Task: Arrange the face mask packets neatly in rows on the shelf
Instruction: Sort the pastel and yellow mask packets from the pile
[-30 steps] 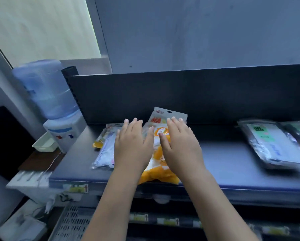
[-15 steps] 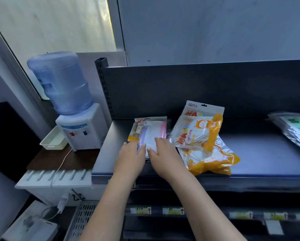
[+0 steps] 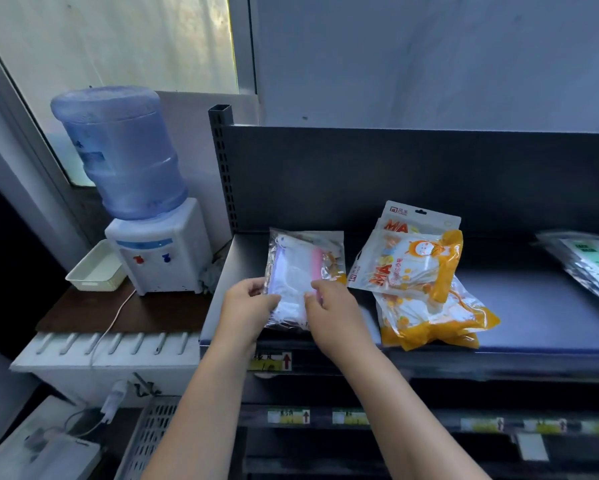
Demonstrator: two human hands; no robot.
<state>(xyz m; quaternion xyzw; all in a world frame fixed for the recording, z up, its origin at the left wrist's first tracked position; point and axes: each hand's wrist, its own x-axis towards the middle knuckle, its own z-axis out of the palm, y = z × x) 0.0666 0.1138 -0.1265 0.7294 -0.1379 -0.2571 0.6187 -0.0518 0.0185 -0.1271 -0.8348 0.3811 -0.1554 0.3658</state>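
Clear packet (image 3: 301, 268) lies on shelf (image 3: 533, 306), just left of orange packets (image 3: 412, 268). Left hand (image 3: 248, 304) grip pinches near left corner. Right hand (image 3: 329, 306) grip pinches near right edge. Best way: hold both sides, turn straight, lay flat beside orange packets, not on top.

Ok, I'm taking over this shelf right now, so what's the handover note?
Left hand grips the clear packet's near left corner; right hand pinches its near edge.
That packet lies at the shelf's left end; two orange packets overlap askew beside it; dark packets sit far right.
Done: no tidy row yet.
Left: line up the clear packet, then straighten the orange ones into rows.
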